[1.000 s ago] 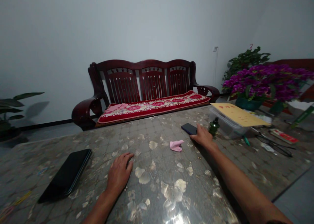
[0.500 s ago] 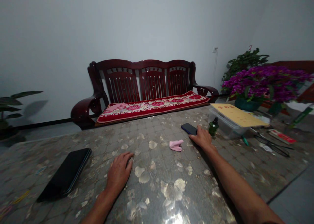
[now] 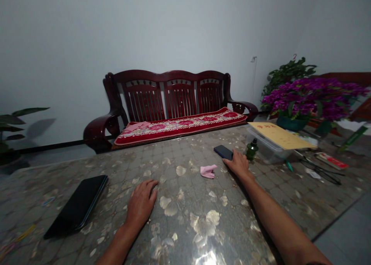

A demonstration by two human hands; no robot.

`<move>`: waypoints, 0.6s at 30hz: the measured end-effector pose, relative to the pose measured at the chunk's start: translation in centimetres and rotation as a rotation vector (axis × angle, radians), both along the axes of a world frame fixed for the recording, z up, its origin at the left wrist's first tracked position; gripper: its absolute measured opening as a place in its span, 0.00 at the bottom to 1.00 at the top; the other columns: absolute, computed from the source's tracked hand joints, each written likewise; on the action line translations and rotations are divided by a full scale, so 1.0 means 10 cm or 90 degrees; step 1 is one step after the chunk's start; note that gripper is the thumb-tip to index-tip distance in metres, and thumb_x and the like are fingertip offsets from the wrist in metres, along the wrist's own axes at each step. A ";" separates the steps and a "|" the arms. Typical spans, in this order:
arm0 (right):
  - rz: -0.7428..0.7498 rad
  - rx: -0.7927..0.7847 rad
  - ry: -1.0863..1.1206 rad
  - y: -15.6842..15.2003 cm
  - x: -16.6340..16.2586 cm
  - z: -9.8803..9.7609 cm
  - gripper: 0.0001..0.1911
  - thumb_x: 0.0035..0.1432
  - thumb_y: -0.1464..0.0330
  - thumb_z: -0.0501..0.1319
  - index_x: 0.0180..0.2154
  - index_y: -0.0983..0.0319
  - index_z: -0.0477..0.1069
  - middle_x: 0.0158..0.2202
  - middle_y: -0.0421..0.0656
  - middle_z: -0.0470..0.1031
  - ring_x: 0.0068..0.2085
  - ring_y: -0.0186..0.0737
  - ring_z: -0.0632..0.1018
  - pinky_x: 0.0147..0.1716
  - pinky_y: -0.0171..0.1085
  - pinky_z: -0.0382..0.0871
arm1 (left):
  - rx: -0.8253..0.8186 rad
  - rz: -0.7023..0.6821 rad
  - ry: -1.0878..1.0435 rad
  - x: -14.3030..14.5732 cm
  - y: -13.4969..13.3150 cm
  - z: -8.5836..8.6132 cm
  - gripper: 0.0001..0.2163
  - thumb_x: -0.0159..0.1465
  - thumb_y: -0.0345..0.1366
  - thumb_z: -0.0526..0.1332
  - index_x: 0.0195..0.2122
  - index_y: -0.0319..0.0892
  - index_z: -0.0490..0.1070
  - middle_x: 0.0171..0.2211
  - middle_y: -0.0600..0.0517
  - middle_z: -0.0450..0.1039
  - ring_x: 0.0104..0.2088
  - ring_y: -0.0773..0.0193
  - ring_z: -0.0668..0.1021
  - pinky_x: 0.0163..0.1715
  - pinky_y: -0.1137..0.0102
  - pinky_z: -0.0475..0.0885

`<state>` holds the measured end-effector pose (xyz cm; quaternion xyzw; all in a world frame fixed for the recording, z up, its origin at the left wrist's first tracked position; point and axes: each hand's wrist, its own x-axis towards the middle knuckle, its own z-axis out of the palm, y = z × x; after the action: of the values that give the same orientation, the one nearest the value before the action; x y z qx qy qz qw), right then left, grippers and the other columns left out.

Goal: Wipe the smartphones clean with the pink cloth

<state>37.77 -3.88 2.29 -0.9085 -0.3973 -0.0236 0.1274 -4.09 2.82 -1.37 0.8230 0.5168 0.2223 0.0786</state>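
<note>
My right hand (image 3: pixel 238 163) reaches out over the table (image 3: pixel 174 222), with thumb and fingers around the near end of a dark smartphone (image 3: pixel 223 152) that lies flat. Just right of that hand stands a small green bottle (image 3: pixel 252 150) with a black cap. A crumpled piece of pink cloth or paper (image 3: pixel 208 171) lies to the left of the hand, apart from it. My left hand (image 3: pixel 142 200) rests palm down on the tabletop, fingers stretched forward and nothing seen in it. Left of it lies a black tablet-like device (image 3: pixel 77 206).
At the right are a clear plastic box (image 3: pixel 265 149) with a tan envelope (image 3: pixel 279 135) on it, glasses (image 3: pixel 321 172), a red-and-white packet (image 3: pixel 332 160) and potted purple flowers (image 3: pixel 315 96). Yellow and pink bands (image 3: pixel 21 236) lie front left. Beyond stands a wooden bench (image 3: pixel 174 77).
Almost nothing differs. The view has shifted very slightly; my right hand stays at the smartphone and my left hand stays on the table.
</note>
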 end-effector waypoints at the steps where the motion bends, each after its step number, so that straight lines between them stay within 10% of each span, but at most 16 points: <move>1: 0.001 0.001 -0.002 0.00 0.00 0.00 0.40 0.60 0.51 0.59 0.66 0.67 0.57 0.61 0.57 0.68 0.60 0.59 0.69 0.55 0.48 0.63 | 0.003 -0.003 0.000 0.00 0.00 0.00 0.16 0.67 0.37 0.53 0.49 0.45 0.76 0.52 0.46 0.76 0.54 0.52 0.75 0.57 0.56 0.68; 18: 0.002 0.031 -0.009 0.03 0.05 -0.20 0.40 0.61 0.51 0.59 0.65 0.68 0.57 0.61 0.58 0.67 0.59 0.59 0.68 0.56 0.47 0.60 | 0.014 -0.008 0.027 0.00 0.01 -0.03 0.16 0.68 0.36 0.52 0.50 0.41 0.76 0.52 0.44 0.75 0.54 0.51 0.75 0.56 0.56 0.69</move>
<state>38.24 -3.59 0.28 -0.9043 -0.3989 -0.0395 0.1465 -4.04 2.89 -1.64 0.8314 0.5109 0.2101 0.0602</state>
